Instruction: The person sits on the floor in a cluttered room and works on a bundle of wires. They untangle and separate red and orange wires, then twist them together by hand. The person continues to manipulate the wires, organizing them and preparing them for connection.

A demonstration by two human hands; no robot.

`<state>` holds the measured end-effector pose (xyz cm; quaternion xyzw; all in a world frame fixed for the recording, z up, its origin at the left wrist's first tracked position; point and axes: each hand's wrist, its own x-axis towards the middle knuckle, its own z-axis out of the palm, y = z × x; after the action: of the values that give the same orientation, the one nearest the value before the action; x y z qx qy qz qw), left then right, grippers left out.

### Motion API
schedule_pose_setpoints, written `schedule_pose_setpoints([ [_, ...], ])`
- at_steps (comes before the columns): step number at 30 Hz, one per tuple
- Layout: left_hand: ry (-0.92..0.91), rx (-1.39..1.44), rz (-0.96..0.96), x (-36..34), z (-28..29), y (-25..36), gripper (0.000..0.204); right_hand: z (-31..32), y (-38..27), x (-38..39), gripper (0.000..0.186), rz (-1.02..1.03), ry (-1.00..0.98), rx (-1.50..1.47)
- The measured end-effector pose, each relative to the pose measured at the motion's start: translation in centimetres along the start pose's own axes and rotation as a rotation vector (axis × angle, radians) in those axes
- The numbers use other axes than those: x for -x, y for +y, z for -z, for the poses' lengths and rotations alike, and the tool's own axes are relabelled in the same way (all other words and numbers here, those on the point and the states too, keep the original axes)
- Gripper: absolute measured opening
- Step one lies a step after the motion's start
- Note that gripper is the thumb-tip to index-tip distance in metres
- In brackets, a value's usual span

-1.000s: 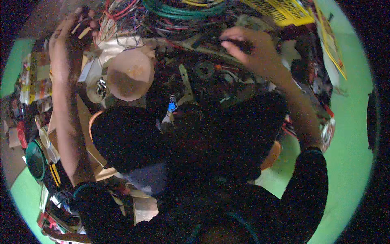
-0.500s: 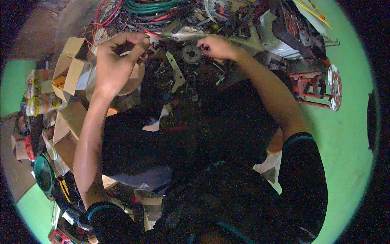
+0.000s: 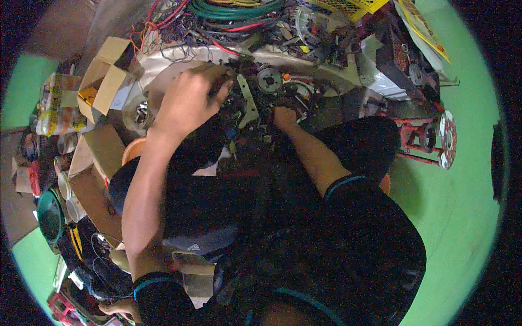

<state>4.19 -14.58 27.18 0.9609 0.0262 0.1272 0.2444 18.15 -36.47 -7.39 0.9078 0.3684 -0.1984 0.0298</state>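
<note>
A dark assembly of metal parts sits in front of me, with a round metal disc (image 3: pixel 269 80) and a long pale metal bracket (image 3: pixel 247 100) on it. My left hand (image 3: pixel 190 100) hangs over its left side, slightly blurred. Its fingers and thumb curl inward around something too dark to make out. Low at the assembly's right side is my right hand (image 3: pixel 284 118), its fingers closed; whatever they hold is hidden. An orange round piece (image 3: pixel 286 77) shows just right of the disc.
Coiled green hose (image 3: pixel 234 10) and tangled wires lie behind the assembly. Cardboard boxes (image 3: pixel 103 81) and a clear bowl of small metal parts (image 3: pixel 142 113) stand at left. A dark open-sided case (image 3: pixel 399 60) and a red metal stand (image 3: pixel 424 138) are at right.
My left hand has moved right and down toward the assembly. My right hand has dropped from beside the disc to the assembly's lower right. The whole view has shifted a little.
</note>
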Motion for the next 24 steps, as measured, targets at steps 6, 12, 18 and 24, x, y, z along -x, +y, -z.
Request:
schedule_pose_setpoints([
  [6,0.003,-0.004,-0.073,-0.1,0.2,-0.4,0.024,-2.3,-0.3,-0.6,0.018,0.039,0.069,0.089],
  [12,-0.138,-0.005,0.017,0.8,0.9,0.5,0.027,-4.3,1.6,-2.4,0.015,-0.045,0.134,-0.094],
  [18,-0.291,-0.117,-0.017,0.4,0.5,-0.1,0.028,-0.4,1.0,-2.4,0.021,0.023,0.102,-0.113],
  [24,-0.286,-0.074,0.013,0.8,1.2,0.9,0.025,-1.6,2.5,-3.6,0.025,-0.038,-0.132,-0.049],
])
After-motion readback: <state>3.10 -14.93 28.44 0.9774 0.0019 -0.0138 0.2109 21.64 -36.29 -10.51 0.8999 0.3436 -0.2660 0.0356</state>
